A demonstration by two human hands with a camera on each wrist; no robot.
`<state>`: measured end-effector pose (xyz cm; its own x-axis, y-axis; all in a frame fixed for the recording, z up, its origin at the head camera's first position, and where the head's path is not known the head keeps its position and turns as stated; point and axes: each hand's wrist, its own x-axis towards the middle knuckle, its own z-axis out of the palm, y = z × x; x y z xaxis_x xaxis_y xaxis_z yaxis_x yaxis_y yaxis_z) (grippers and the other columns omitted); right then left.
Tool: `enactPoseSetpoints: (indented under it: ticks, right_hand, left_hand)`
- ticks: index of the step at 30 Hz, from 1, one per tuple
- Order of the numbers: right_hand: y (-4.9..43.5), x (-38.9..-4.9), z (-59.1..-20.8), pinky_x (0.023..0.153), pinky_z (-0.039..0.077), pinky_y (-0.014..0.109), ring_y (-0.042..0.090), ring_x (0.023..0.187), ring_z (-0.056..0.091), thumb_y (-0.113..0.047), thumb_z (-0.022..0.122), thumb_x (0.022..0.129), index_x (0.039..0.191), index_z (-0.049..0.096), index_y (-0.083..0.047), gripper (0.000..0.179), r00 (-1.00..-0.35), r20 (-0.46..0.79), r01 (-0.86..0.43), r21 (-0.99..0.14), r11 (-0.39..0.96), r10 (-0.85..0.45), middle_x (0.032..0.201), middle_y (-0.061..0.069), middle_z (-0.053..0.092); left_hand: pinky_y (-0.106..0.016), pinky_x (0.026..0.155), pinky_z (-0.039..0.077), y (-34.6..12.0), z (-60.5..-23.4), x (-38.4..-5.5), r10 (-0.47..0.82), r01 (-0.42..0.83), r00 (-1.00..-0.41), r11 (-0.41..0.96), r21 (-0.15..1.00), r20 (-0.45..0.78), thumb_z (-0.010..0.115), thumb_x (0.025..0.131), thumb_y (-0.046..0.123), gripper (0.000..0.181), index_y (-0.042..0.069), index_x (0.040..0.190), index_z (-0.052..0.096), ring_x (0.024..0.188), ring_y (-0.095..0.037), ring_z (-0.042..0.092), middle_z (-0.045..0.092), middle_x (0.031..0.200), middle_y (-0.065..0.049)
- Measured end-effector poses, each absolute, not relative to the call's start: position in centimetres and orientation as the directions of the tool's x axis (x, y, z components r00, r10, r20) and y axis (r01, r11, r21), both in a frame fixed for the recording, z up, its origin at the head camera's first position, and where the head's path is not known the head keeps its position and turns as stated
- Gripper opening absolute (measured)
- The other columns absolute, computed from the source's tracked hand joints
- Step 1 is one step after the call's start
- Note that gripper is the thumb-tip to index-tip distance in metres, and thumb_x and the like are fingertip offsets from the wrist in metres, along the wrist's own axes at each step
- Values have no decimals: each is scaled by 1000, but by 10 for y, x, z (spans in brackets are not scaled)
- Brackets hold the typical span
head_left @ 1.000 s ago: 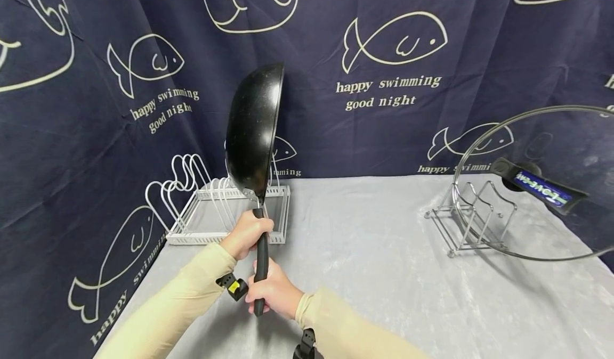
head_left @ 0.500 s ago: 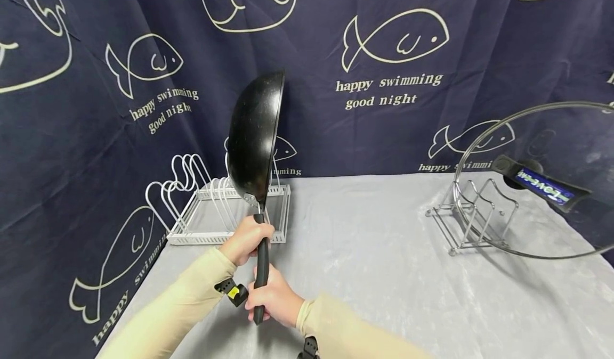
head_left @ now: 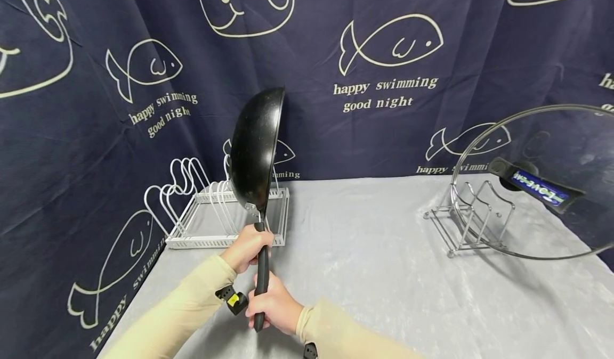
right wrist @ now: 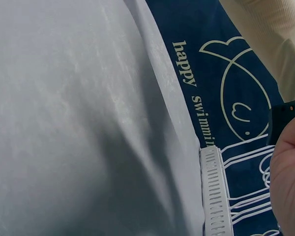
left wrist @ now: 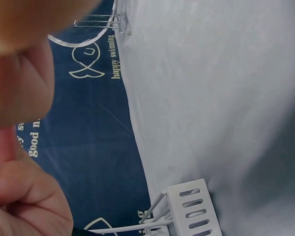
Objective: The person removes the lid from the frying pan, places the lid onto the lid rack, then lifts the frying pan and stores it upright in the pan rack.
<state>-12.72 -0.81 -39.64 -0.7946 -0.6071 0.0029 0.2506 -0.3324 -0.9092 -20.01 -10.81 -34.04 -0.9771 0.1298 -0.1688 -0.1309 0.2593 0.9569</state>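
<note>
A black wok [head_left: 254, 146] is held on its side, its bowl up and its long handle [head_left: 262, 274] pointing down toward me. My left hand [head_left: 249, 246] grips the upper part of the handle, close to the bowl. Lower down, near the handle's end, my right hand [head_left: 275, 306] wraps round it. Behind the wok is a white wire rack [head_left: 179, 239] with upright loops on a tray-like base. The bowl overlaps the rack's right part in the head view; whether they touch I cannot tell. Neither wrist view shows the wok clearly.
At the right, a large glass lid [head_left: 566, 231] with a black handle [head_left: 537, 186] stands upright in a small chrome wire rack [head_left: 472, 242]. A grey cloth [head_left: 364, 274] covers the table. Dark blue fabric [head_left: 316, 45] with fish drawings hangs behind and to the left.
The wok has come down gradually, bowl and handle together, with both hands still gripping the handle. The white rack and the glass lid have stayed in place.
</note>
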Motion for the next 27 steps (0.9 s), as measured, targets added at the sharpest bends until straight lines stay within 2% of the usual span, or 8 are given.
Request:
enactPoseSetpoints:
  ticks: [27]
  right_hand:
    - [-3, -125, -409, 34, 30, 19, 7, 43, 55, 7, 49, 61, 89, 28, -13, 40, -801, 3, 257, -901, -349, -598, 52, -1, 49]
  left_hand:
    - [-20, 36, 23, -104, -355, -199, 122, -191, -967, 236, 953, -224, 48, 66, 0, 13, 12, 61, 46, 38, -7, 39, 49, 47, 0]
